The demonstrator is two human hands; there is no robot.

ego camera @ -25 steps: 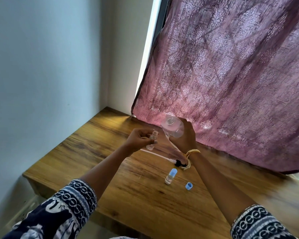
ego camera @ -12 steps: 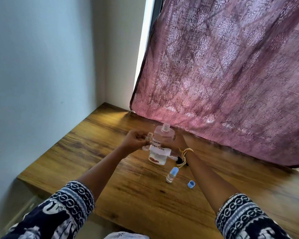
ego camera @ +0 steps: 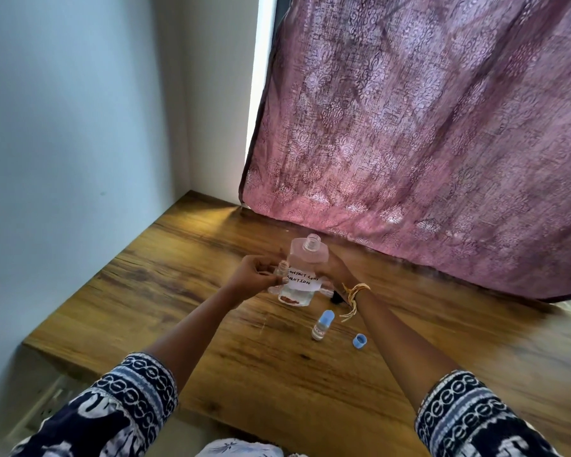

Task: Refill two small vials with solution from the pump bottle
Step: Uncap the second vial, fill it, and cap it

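Two hands work at the middle of the surface (ego camera: 178, 291). Left hand (ego camera: 254, 275) pinches an uncapped vial (ego camera: 281, 269) by its body, mouth up, just beside the bottle. Right hand (ego camera: 335, 268) wraps round the far side of the bottle (ego camera: 302, 272), which stands upright or nearly so with its neck open and no pump fitted. A paper label faces the camera; liquid lies only in the lowest part of the bottle.

Nearer the camera than the bottle stands a second vial (ego camera: 322, 325) with its blue cap on. A loose blue cap (ego camera: 359, 341) lies to the right of that vial. A dark piece, likely the pump head, shows behind the right wrist; it is mostly hidden.

Risks, as judged:
- Bottle neck is far wider than the vial mouth. A direct pour may overshoot and spill onto the surface.
- Low liquid level calls for a steep tilt, which may cause a sudden surge.
- Thin pinch on the vial may slip when wet.
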